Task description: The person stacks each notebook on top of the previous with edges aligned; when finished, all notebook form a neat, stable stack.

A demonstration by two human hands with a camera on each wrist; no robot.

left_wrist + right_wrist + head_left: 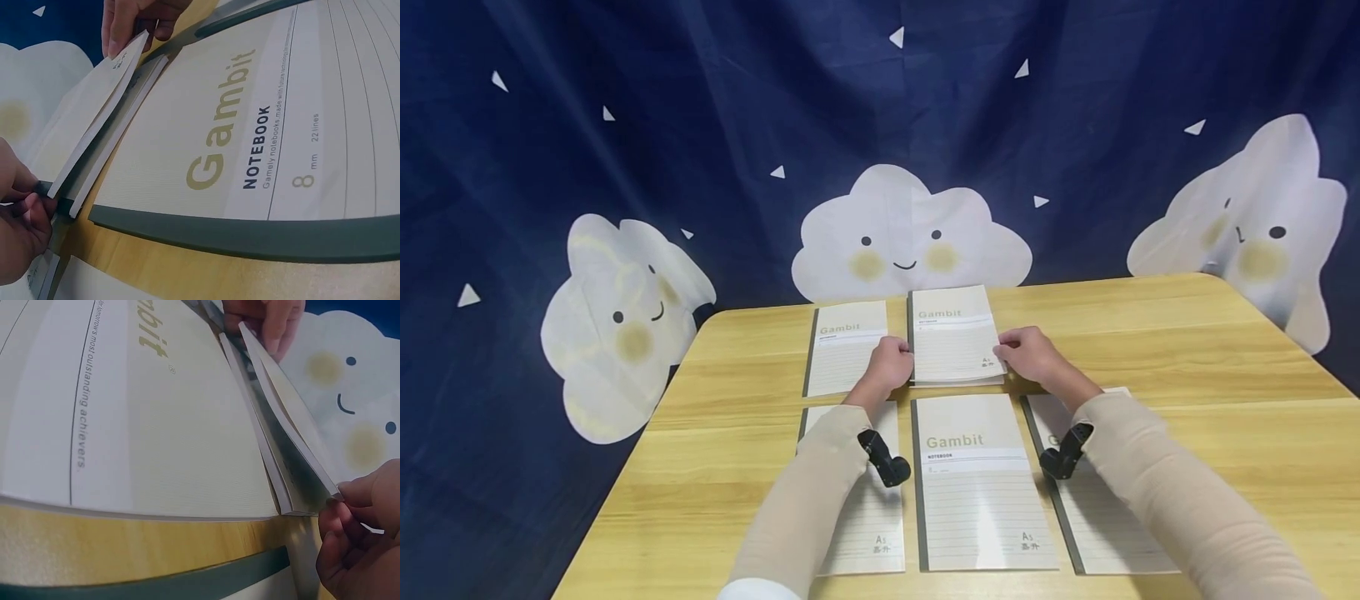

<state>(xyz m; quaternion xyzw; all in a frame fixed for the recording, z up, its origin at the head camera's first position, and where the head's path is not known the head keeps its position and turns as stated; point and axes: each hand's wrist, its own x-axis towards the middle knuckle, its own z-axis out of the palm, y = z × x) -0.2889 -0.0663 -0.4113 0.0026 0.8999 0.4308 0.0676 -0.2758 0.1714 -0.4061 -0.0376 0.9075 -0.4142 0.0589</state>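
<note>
The left hand [891, 363] pinches the near corner of a cream-white paper notebook with a dark grey-green spine strip and gold "Gambit" lettering [955, 342], thumb and fingers closed on the spine side. The right hand [1032, 354] pinches the opposite near corner, its thumb on the cover and its fingers curled below. The held notebook lies between the two hands, its near edge lifted above a second notebook of the same thickness [117, 142], with a narrow gap between them in both wrist views; whether their far edges touch I cannot tell. Just beyond and to the left of the left hand, a matching cream notebook [842, 358] lies flat. On the person's side of the hands, a row of three more lies flat: a left notebook [868, 533] partly under the left forearm, a middle notebook [981, 492] between the forearms, and a right notebook [1112, 533] partly covered by the right forearm. Beige sleeves [808, 492] cover both forearms, and a small black camera [886, 461] sits at each wrist. Under everything is a pale yellow wood-grain table [1240, 350]; beyond the hands hangs a navy cloth curtain [700, 125] printed with smiling white clouds [910, 208].
</note>
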